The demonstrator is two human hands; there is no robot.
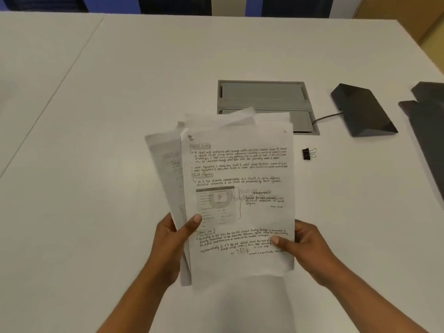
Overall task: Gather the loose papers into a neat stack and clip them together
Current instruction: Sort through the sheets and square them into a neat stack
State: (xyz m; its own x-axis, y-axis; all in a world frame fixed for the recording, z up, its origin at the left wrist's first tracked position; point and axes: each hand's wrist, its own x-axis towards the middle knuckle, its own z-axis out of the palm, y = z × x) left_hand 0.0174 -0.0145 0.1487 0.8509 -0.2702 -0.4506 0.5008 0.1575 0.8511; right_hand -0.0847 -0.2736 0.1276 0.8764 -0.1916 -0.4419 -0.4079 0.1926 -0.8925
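Observation:
Both my hands hold a bundle of papers [240, 179] above the white table [96, 140], near its front middle. The top sheet carries handwritten notes and a small diagram. The sheets are fanned out of line, with some edges sticking out at the left and top. My left hand [171, 243] grips the lower left edge, thumb on the top sheet. Along the lower right edge, my right hand [305, 246] pinches the bundle with its thumb on top. A black binder clip [308, 154] lies on the table to the right of the papers, apart from them.
A grey cable hatch [264, 97] is set into the table behind the papers. A dark wedge-shaped device [362, 114] with a cable sits at the right, and a dark flat object [427, 121] lies at the right edge. A seam [48, 102] joins another table at the left.

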